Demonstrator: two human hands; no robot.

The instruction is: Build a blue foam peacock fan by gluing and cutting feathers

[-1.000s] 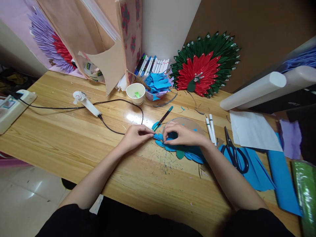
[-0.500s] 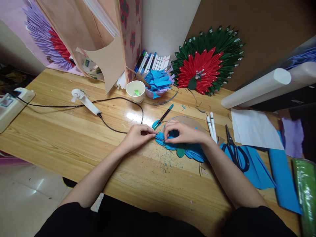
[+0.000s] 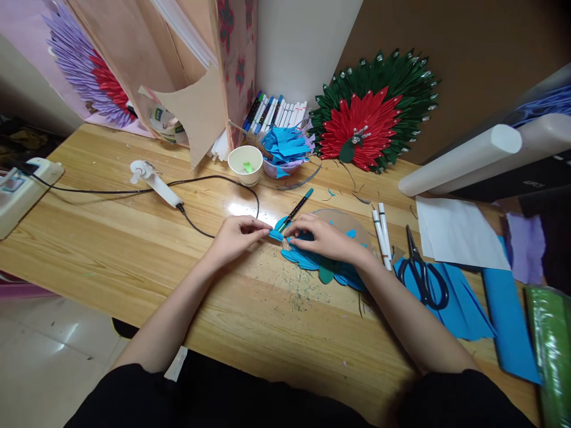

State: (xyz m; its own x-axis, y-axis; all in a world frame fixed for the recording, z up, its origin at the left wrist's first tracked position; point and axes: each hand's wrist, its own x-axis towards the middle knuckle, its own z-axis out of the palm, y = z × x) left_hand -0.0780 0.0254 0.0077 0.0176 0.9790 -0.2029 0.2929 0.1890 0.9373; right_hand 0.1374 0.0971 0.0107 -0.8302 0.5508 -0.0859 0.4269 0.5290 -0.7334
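A small blue paper petal (image 3: 276,235) is stretched between my two hands, just above the table. My left hand (image 3: 237,241) pinches its left end between thumb and fingertips. At the other end, the fingertips of my right hand (image 3: 319,239) are closed on the petal. Under and beside my right hand lies a round cardboard disc (image 3: 335,219) with layered blue petals (image 3: 307,260) along its near side and a green oval piece (image 3: 326,272) at the edge. A dark marker with a teal end (image 3: 298,208) and another blue petal lie just behind my fingers.
To the left are a white glue gun (image 3: 156,184) with a black cord and a power strip (image 3: 27,193). Behind stand a paper cup (image 3: 245,166) and a bowl of blue strips (image 3: 285,148). On the right are black scissors (image 3: 422,276), two white markers (image 3: 382,232) and blue paper (image 3: 511,327).
Both hands have shifted left and slightly back, off the layered petals. The blue petal now shows between them, and more of the cardboard disc is uncovered.
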